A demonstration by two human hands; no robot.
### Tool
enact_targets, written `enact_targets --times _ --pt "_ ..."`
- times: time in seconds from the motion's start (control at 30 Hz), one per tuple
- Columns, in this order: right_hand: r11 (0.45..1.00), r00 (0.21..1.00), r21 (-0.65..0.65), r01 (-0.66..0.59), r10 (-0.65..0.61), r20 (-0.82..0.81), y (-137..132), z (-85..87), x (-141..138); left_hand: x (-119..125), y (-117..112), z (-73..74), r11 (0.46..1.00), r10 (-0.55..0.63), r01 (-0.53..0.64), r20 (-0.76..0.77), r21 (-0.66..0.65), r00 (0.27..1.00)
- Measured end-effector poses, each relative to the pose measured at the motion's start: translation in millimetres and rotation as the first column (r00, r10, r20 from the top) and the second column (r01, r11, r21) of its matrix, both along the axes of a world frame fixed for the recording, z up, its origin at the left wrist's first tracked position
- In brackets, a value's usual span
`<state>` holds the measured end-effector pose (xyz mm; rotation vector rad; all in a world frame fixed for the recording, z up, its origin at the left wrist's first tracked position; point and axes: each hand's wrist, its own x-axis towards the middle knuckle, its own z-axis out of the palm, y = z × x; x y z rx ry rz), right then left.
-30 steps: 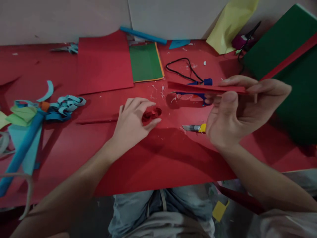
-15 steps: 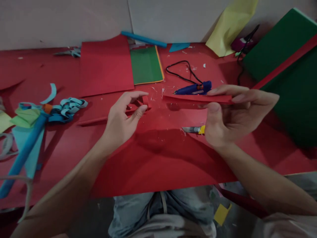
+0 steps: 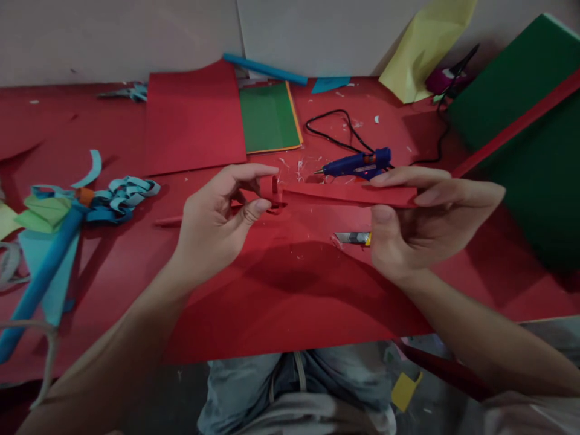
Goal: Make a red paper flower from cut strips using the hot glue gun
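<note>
Between the fingers and thumb of my left hand point(image 3: 222, 223) is a small red paper loop point(image 3: 269, 188). My right hand point(image 3: 435, 211) grips the right end of a flat red paper strip point(image 3: 335, 193), held out sideways above the table. The strip's left end is at the loop; whether it passes through cannot be told. Just behind the strip lies a blue glue gun point(image 3: 357, 163), nozzle to the left. A yellow utility knife point(image 3: 353, 238) with its blade out lies below the strip, its handle partly hidden by my right hand.
A blue paper chain point(image 3: 122, 196) and a blue rolled tube point(image 3: 40, 272) are at the left. Red sheets point(image 3: 194, 121), green paper point(image 3: 269, 118) and scissors point(image 3: 131, 92) lie at the back. A large green board point(image 3: 521, 121) stands right.
The strip in my right hand has moved left and slightly down, closing the gap to the loop. My left hand has turned the loop slightly and shifted a little.
</note>
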<state>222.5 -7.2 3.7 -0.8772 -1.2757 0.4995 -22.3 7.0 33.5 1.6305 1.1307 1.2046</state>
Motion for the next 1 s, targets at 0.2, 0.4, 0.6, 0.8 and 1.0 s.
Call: enact_targets --times 0.2,0.4,0.6,0.8,1.0 --pt "0.967 0.996 0.252 -0.033 0.010 0.092 1.5 3.4 -1.2 0.4 -0.9 2.0 0.998 0.024 -0.020 0.058 -0.064 0.998" --pt "0.987 0.989 0.158 -0.017 -0.006 0.145 5.9 -4.5 3.8 -1.7 1.8 -3.0 0.995 -0.030 0.031 -0.019 0.092 0.999" --pt "0.960 0.989 0.247 -0.129 0.105 0.107 14.0 -13.8 4.5 -4.5 7.9 -11.4 0.969 -0.082 0.100 -0.089 0.224 0.993" --pt "0.953 0.986 0.274 -0.127 0.092 0.136 12.7 -10.2 0.3 -1.4 10.1 -14.8 0.961 -0.107 0.106 -0.007 0.256 0.994" --pt "0.936 0.987 0.345 -0.068 0.012 0.163 12.3 -4.3 -6.5 2.3 8.8 -15.3 0.969 -0.089 0.081 0.027 0.234 0.996"
